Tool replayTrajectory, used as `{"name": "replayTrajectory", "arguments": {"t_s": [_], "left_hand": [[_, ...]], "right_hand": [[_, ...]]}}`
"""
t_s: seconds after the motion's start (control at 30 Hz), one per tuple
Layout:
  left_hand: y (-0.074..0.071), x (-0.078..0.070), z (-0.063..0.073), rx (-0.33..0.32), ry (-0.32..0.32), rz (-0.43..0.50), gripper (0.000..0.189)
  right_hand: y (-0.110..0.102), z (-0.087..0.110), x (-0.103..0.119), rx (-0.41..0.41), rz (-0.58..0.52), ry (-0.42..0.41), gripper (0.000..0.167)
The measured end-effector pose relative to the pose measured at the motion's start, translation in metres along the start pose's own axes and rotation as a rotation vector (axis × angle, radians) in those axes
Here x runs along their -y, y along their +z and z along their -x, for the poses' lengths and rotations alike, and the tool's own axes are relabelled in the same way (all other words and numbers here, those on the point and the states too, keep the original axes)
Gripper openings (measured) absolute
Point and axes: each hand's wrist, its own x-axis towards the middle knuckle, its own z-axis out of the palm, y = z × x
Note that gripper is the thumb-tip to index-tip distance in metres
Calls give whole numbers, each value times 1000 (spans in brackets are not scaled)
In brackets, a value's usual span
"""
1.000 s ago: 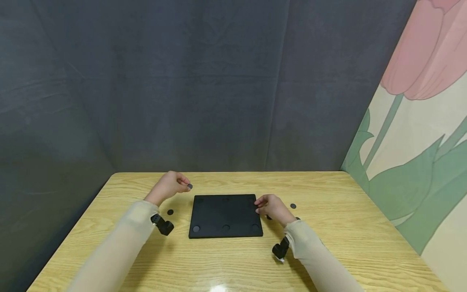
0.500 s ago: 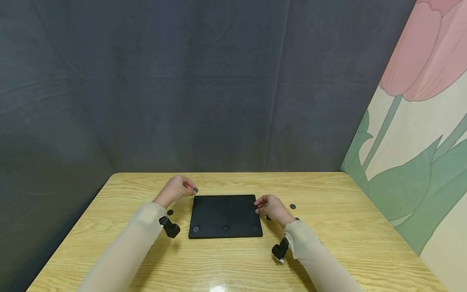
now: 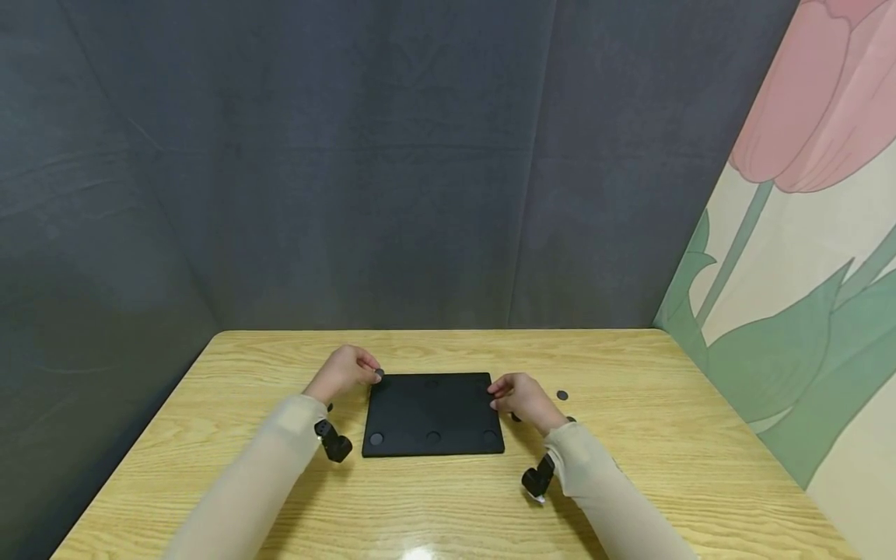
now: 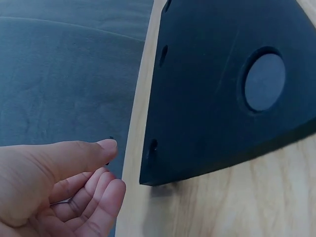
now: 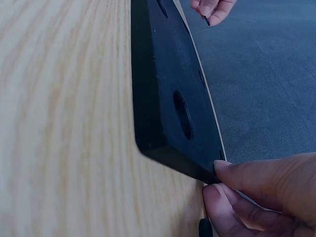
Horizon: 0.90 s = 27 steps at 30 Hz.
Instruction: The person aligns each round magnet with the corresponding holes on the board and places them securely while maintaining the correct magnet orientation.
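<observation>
A flat black board (image 3: pixel 434 408) with round recesses lies on the wooden table. One grey disc (image 4: pixel 265 81) fills the recess at its near left corner. Thumb and fingers of my left hand (image 3: pixel 343 372) pinch a small dark disc (image 3: pixel 379 373) by the board's far left corner. In the left wrist view that disc is mostly hidden behind the thumb tip. My right hand (image 3: pixel 525 400) grips the board's right edge, with one fingertip on top and another against the side, as the right wrist view shows.
To the right of the board lie several loose dark discs, one farther out (image 3: pixel 562 395) and others partly hidden by the right hand. Another disc (image 3: pixel 330 407) peeks out beside the left wrist. A dark curtain (image 3: pixel 364 171) hangs behind the table (image 3: pixel 448 505).
My left hand has carried its disc rightward and toward me, from left of the board to the far left corner. The right hand has stayed at the board's edge.
</observation>
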Motion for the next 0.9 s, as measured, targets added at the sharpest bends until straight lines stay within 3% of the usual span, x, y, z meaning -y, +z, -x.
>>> {"name": "replayTrajectory", "arguments": {"t_s": [0.33, 0.9], "left_hand": [[8, 9, -6, -2, -25, -9, 12], [16, 10, -8, 5, -39, -27, 11]], "right_hand": [[1, -1, 1, -2, 19, 2, 20], [0, 2, 1, 4, 10, -6, 19]]}}
